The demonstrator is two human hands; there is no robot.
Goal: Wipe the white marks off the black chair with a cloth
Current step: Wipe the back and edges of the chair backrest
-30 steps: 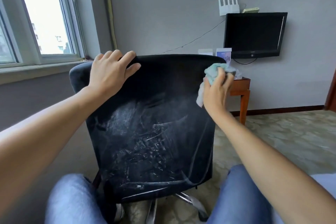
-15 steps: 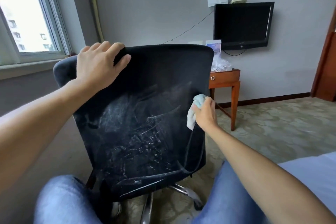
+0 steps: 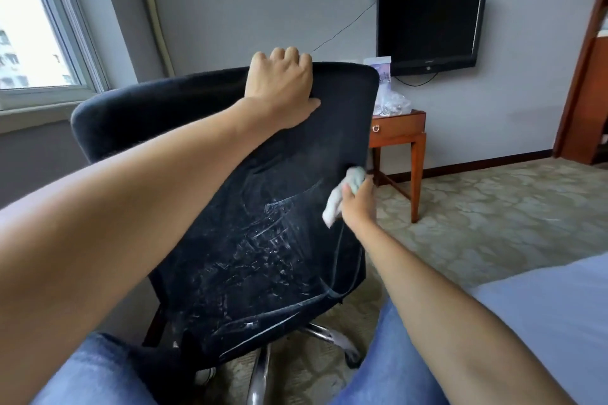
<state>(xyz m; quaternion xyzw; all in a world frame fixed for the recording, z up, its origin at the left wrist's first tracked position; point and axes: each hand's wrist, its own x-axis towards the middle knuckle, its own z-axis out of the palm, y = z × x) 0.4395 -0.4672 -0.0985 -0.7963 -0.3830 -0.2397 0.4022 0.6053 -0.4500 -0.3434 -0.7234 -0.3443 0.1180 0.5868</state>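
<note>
The black chair (image 3: 171, 108) stands in front of me with its back turned toward me. White marks (image 3: 263, 246) streak the middle and lower part of the backrest. My left hand (image 3: 281, 82) grips the top edge of the backrest, fingers curled over it. My right hand (image 3: 357, 199) holds a bunched pale green and white cloth (image 3: 342, 192) against the right edge of the backrest, about halfway down.
A wooden side table (image 3: 399, 128) with a plastic bag stands just behind the chair's right side. A wall TV (image 3: 429, 23) hangs above it. My knees in jeans (image 3: 391, 362) flank the chair base (image 3: 329, 335). A bed edge (image 3: 543, 299) lies at right, a window (image 3: 33, 26) at left.
My right hand slid the cloth from the backrest's top right corner down its right edge. My left hand shifted right along the top edge, and my view moved left.
</note>
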